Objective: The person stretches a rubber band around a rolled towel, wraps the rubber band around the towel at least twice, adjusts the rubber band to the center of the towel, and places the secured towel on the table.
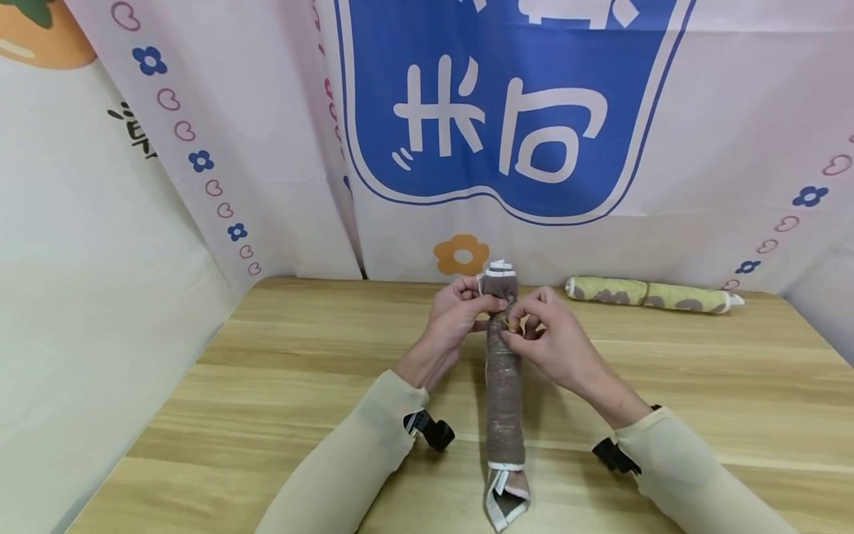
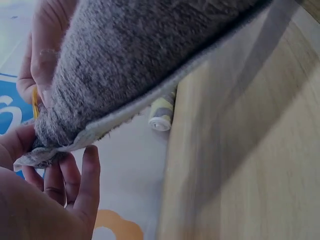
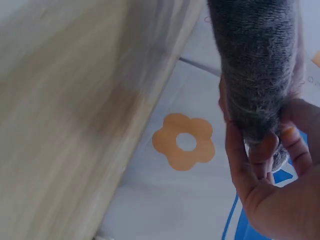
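A brown-grey rolled towel (image 1: 505,400) with white edging points away from me, its far end lifted off the table. My left hand (image 1: 454,319) pinches it near the far end, thumb on top, where the cloth narrows. In the left wrist view, those fingers (image 2: 87,180) sit at the gathered white-edged cloth. My right hand (image 1: 550,337) is close beside, pinching a thin yellow elastic band (image 2: 35,102) against the towel. Much of the band is hidden by fingers and cloth. The right wrist view has the right hand (image 3: 280,195) curled around the towel's narrow part.
A second rolled towel (image 1: 654,294), yellow-green with grey patches and a band around its middle, lies at the back right of the wooden table (image 1: 267,386). Behind the table's back edge hangs a printed white cloth (image 1: 400,245). Each wrist wears a small black camera.
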